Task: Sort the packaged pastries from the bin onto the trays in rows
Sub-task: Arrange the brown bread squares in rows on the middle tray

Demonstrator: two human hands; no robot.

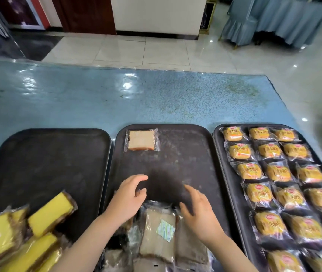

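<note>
While both hands hover over the near edge of the middle tray (175, 165), the left hand (128, 197) is held with fingers loosely curled and thumb apart, gripping nothing, and the right hand (199, 213) is spread, fingers relaxed, just above a heap of clear-wrapped pale pastries (158, 232) at 6 o'clock. One wrapped pale slice (141, 140) lies flat alone at the tray's 11 o'clock corner, well apart from the hands. At 9 o'clock sits the left tray (44, 163), dark and bare over most of its surface, with wrapped yellow cake slices (28, 228) piled at 7 o'clock across its near corner. At 3 o'clock the right tray (218, 154) carries small packaged buns (274, 171) with orange labels, laid in three columns of neat rows running from far to near. All three trays rest side by side on a desk (117, 99) covered in glossy blue sheeting. Beyond it, at 12 o'clock, lies a pale tiled floor (136, 50); blue-draped chairs (242, 26) stand at 1 o'clock.
</note>
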